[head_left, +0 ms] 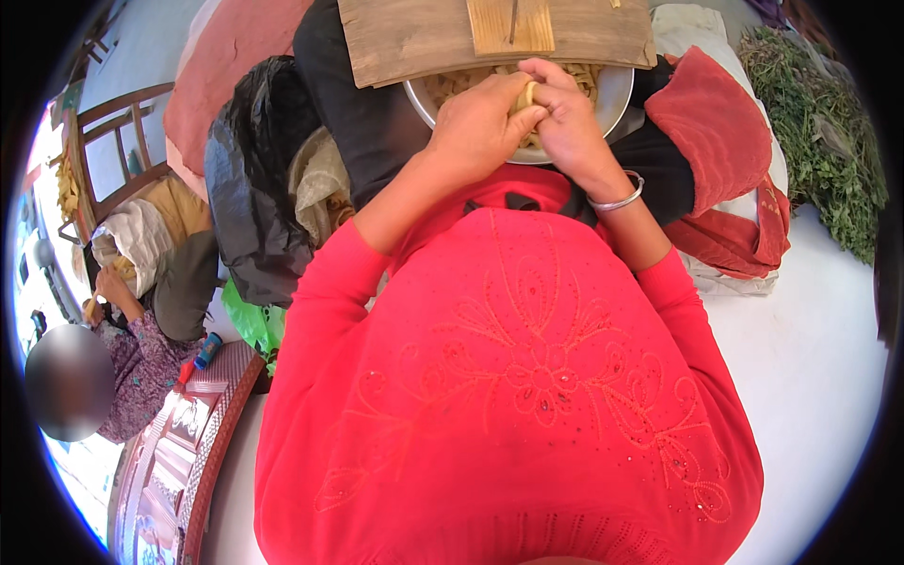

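My left hand (482, 118) and my right hand (567, 122) meet over a metal basin (619, 105) set between my knees. Both are closed, with fingertips pressed around a small pale yellow curved piece (529, 95); its exact kind is hard to make out. Tan-yellow strips (586, 79) lie in the basin below, partly covered by my hands. Across the basin's far side rests a wooden board (414, 42). A smaller wooden block (490, 28) with a thin dark slot or blade sits on that board. A metal bangle (619, 196) circles my right wrist.
A black plastic bag (259, 188) and a pale sack (320, 179) stand at my left, red cloth (711, 132) at my right. Cut greenery (810, 132) is heaped far right. Another person (151, 363) sits at far left near a wooden chair (118, 141).
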Tool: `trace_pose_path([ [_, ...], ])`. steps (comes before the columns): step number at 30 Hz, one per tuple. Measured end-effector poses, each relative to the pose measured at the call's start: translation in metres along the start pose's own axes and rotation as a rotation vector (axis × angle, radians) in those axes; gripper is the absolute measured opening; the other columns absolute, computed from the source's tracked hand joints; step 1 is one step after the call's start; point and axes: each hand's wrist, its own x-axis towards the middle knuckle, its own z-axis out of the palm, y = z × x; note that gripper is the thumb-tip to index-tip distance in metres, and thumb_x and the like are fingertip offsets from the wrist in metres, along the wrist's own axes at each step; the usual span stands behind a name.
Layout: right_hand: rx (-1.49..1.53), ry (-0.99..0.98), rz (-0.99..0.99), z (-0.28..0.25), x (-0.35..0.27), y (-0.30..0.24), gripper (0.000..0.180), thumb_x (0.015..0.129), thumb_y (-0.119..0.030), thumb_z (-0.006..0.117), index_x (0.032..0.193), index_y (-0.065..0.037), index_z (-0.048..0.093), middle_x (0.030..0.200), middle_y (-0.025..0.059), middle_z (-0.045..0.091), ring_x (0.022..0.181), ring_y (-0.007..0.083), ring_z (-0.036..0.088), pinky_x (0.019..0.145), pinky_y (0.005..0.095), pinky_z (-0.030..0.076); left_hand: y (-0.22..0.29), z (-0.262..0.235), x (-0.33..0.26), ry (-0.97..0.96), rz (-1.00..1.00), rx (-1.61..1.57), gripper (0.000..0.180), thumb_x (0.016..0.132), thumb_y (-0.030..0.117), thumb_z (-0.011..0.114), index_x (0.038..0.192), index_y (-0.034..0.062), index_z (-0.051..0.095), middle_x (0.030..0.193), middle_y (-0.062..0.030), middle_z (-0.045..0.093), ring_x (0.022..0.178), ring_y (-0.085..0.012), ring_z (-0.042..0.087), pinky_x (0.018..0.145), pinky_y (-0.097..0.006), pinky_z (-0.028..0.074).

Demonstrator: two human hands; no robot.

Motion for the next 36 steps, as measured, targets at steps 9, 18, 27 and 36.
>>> trace_pose_path([
  [9,0.111,0.309,-0.145,-0.008,-0.009,-0.02,0.007,0.082,0.001,0.058,0.087,0.004,0.063,0.114,0.0153,0.056,0.097,0.0254,0.056,0.083,0.032,0.045,-0.016,0.026,0.011,-0.149,-0.55,-1.292,0.026,0.097,0.029,0.047,0.092,0.0052,0.057,0.061,-0.0032,0.05,0.051,-0.0122,0.042,0.049,-0.025,0.037],
  [18,0.171,0.365,0.03,-0.027,-0.003,-0.015,0.013,0.085,-0.004,0.058,0.089,0.004,0.067,0.115,0.0139,0.055,0.107,0.0198,0.053,0.085,0.0279,0.045,0.007,0.03,0.012,-0.108,-0.491,-1.413,0.017,0.096,0.017,0.049,0.092,0.0035,0.058,0.064,0.0002,0.052,0.051,-0.0076,0.042,0.049,-0.021,0.035],
  [27,1.216,0.387,0.322,-0.031,0.002,0.006,0.015,0.087,0.001,0.054,0.085,0.009,0.066,0.104,0.0072,0.056,0.095,0.0146,0.055,0.087,0.0254,0.043,-0.001,0.006,0.003,-0.207,-0.504,-0.951,0.017,0.089,0.005,0.047,0.096,0.0002,0.062,0.066,0.0019,0.052,0.056,-0.0067,0.042,0.051,-0.02,0.034],
  [36,0.371,-0.002,0.25,-0.075,-0.005,-0.026,0.022,0.087,-0.014,0.062,0.105,-0.002,0.065,0.098,0.0018,0.064,0.086,0.0098,0.058,0.073,0.0236,0.047,0.012,-0.018,0.006,0.117,0.041,0.149,0.018,0.083,0.006,0.052,0.098,0.0013,0.062,0.079,-0.0172,0.062,0.076,-0.0315,0.063,0.065,-0.037,0.049],
])
